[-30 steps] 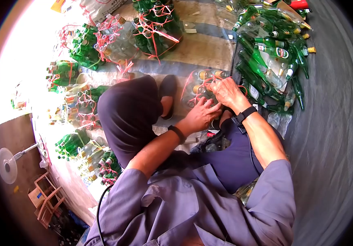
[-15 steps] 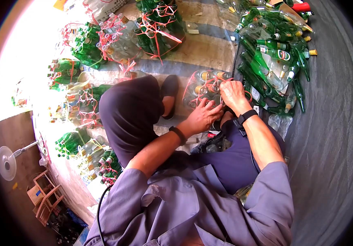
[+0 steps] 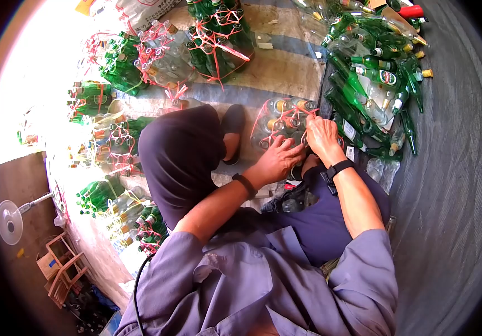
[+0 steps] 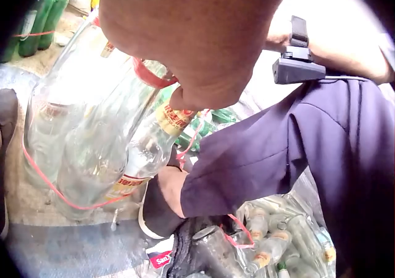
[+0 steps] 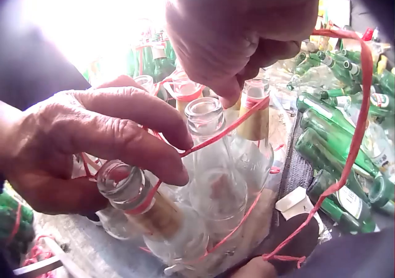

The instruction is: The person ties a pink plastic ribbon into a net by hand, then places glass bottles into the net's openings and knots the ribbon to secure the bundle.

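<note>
A bundle of clear glass bottles (image 3: 262, 122) stands upright between the person's feet, with red plastic string (image 5: 355, 148) round its sides and necks. My left hand (image 3: 279, 161) curls its fingers and thumb about the neck of a near bottle (image 5: 163, 222). Its fingertips (image 5: 179, 174) lie against the string that crosses to another neck. Over the right side of the bundle, my right hand (image 3: 323, 137) is curled tight and grips the string. A long slack loop of it hangs from the fist in the right wrist view. The fist hides part of the far necks.
Loose green bottles (image 3: 358, 84) lie heaped on the right beside a dark sheet (image 3: 442, 185). Tied bundles of green bottles (image 3: 218, 50) and clear ones stand ahead and to the left. More clear bottles (image 4: 271, 250) lie under the bent leg. A fan (image 3: 10, 223) stands far left.
My right hand has moved right and slightly back toward the body, away from the middle of the bundle, uncovering more necks. My left hand stays almost where it was.
</note>
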The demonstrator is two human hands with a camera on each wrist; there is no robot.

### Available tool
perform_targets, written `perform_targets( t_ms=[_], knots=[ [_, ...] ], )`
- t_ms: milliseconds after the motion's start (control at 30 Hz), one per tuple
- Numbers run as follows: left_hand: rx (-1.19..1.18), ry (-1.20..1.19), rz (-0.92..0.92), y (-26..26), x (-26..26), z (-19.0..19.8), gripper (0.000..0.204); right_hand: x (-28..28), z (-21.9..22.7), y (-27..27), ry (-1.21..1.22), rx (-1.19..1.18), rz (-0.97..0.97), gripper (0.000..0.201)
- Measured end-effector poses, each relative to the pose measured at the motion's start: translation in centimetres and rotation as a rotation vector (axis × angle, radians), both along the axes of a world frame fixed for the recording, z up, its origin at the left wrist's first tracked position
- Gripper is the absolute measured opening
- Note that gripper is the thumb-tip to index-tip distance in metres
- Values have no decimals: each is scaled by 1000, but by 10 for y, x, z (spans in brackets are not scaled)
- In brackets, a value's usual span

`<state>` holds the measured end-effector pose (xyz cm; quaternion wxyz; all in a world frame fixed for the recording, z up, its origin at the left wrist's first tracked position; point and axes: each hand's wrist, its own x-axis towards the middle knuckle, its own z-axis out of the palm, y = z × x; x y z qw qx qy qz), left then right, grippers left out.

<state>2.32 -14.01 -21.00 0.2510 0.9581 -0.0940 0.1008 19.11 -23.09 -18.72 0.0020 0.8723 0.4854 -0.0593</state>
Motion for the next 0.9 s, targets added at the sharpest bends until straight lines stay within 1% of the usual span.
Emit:
perform_targets(
  t_ms=[67,167,267,467,533,600,667,733,900],
  knots=[
    [0,1,8,0,0,1,40,1,0,-5,9,13,-6,13],
    [-16,-10,12,0,0,0,41,3,8,-12,161,76,-125,12],
    [-15,-4,14,-1,0,-1,42,6,11,-16,219,84,-163,12],
    [-25,-1,14,-1,1,0,45,9,18,-20,250,93,-181,15],
    [-21,7,18,-1,1,1,45,16,1,-32,249,77,-177,14],
    [-20,17,21,-2,0,0,46,17,-3,-36,250,58,-173,13],
    [-35,-11,25,-1,1,0,47,17,-4,-37,301,109,-237,15],
    [-37,6,21,-1,1,2,46,19,-11,-38,283,95,-235,15],
    [-62,2,14,1,1,6,45,20,-22,-37,334,98,-315,15]
  ],
)
